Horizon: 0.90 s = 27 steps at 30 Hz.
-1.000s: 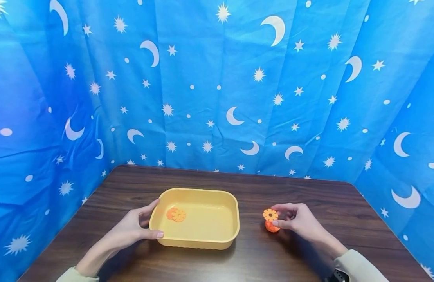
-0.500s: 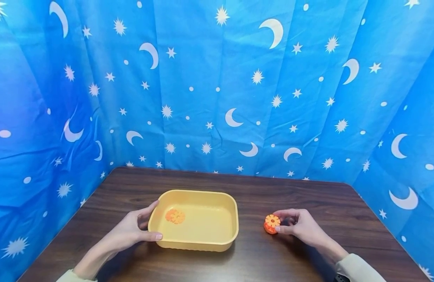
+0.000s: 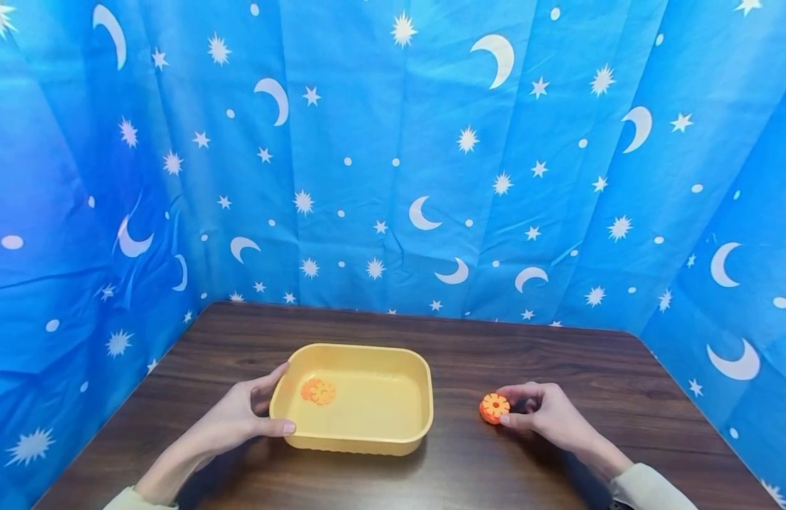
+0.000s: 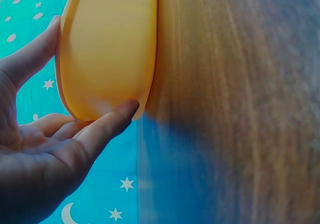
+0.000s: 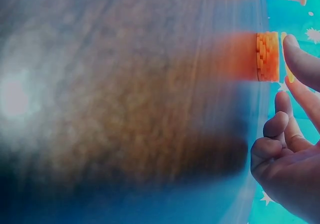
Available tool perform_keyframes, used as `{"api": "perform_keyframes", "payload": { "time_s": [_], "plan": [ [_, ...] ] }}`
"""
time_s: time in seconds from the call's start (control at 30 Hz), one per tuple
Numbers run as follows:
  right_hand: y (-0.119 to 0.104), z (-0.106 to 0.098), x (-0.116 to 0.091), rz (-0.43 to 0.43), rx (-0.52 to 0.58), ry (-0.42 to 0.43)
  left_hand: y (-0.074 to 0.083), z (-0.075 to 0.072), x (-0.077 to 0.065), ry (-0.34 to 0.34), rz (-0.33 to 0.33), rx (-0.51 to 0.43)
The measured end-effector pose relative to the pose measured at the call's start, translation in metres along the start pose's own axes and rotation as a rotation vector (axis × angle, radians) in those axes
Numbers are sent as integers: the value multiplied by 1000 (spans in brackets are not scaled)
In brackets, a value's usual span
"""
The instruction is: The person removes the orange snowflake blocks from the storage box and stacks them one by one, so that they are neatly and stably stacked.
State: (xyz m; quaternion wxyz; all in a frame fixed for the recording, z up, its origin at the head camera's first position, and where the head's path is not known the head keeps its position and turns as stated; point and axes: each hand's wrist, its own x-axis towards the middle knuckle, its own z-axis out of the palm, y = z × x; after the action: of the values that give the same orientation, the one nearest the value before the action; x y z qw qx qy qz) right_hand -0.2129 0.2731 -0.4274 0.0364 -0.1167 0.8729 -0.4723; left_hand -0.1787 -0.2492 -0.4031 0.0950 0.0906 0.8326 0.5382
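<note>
My left hand (image 3: 239, 411) holds the left end of a yellow rectangular bin (image 3: 380, 404), thumb at the near corner and fingers at the far one. In the left wrist view, the thumb lies against the bin's outer wall (image 4: 110, 44). Two orange notched discs (image 3: 321, 392) overlap on the bin's floor, toward its left side. Right of the bin, my right hand (image 3: 546, 411) pinches a yellow-orange notched disc (image 3: 490, 406) between thumb and forefinger. Directly beneath it stands a short stack of orange discs (image 5: 267, 57); the right wrist view shows a narrow gap between them.
The dark wood-grain table (image 3: 469, 347) carries the bin and the stack. A blue cloth (image 3: 393, 177) with white moons and stars hangs behind the table and along both sides. A stretch of table separates bin and stack.
My right hand has lowered the pinched disc toward the orange stack, which it now almost covers in the head view. My left hand and the bin have stayed put.
</note>
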Motion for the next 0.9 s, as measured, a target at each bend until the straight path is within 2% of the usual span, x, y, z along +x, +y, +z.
{"api": "perform_keyframes", "payload": {
  "time_s": [0.23,0.6,0.9],
  "plan": [
    [-1,-1,-1,28,-45,-7,0,0,1,4,10,10],
    [3,-1,0,-33,-58,-26,1,0,0,-2,0,-4],
    [1,0,-1,-34,-65,-25,0,0,0,-3,4,3]
  ]
}}
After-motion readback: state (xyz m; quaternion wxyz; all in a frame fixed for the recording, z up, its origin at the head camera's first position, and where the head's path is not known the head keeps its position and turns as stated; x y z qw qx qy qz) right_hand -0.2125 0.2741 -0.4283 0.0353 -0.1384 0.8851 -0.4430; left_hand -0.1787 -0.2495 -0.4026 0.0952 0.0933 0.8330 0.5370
